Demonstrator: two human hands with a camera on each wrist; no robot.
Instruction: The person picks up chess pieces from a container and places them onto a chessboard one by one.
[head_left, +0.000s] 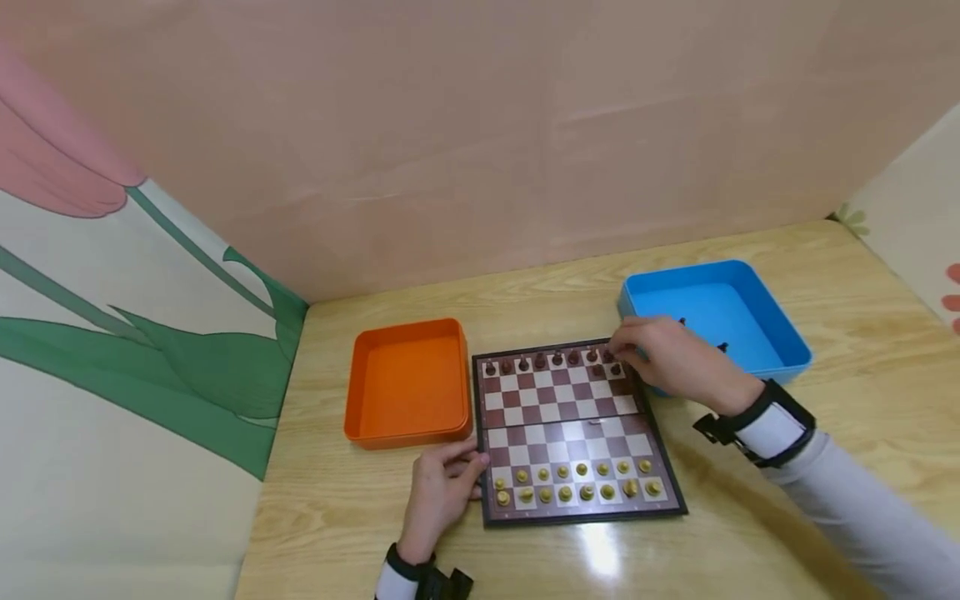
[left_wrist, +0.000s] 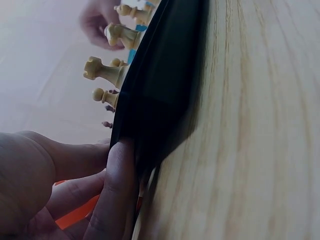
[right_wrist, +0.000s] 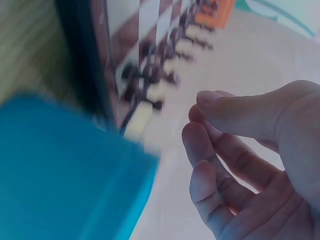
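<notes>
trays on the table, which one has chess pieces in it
The blue tray, right of the chessboard behind the right hand, holds a few dark pieces. The orange tray on the left shows none.

Chessboard (head_left: 570, 433) between orange tray (head_left: 405, 383) and blue tray (head_left: 712, 321), left hand (head_left: 438, 492) steadying edge, right hand (head_left: 667, 358) over dark pieces (head_left: 551, 361)

One chessboard (head_left: 570, 433); two trays, one orange (head_left: 407, 382) and one blue (head_left: 716, 321); two hands, left (head_left: 438, 493) and right (head_left: 671, 357); two dark pieces (head_left: 722, 347) in the blue tray; board pieces too small to count surely.
</notes>
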